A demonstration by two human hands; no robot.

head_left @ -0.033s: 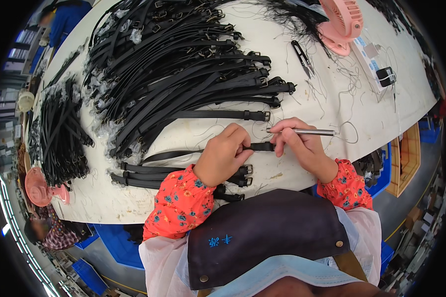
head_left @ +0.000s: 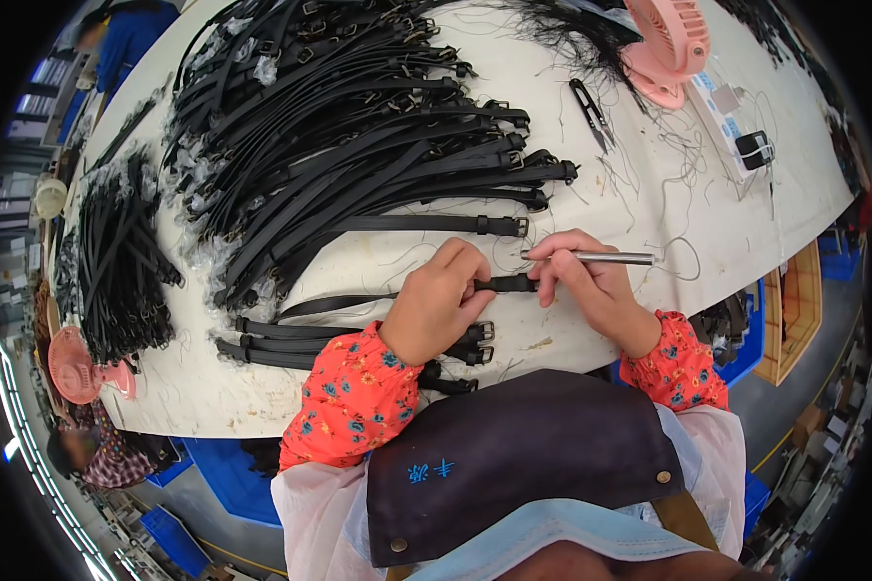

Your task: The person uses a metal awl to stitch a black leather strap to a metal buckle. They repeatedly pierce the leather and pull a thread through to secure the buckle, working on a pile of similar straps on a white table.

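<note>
Head view shows the left hand (head_left: 434, 302) pinching a narrow black leather-like strap (head_left: 509, 284) just above the white-covered table (head_left: 591, 353). The right hand (head_left: 586, 283) grasps a slim silver pen-shaped tool (head_left: 620, 259), its lower fingers at the strap's end, though whether they pinch it I cannot tell. Beyond lie piled black buckled straps (head_left: 388, 145).

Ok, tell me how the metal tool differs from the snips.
The metal tool is in the right hand; the snips lie on the table. The metal tool is silver; the snips are mostly black. The metal tool is nearly level in the picture; the snips slant. Both are slender.
</note>
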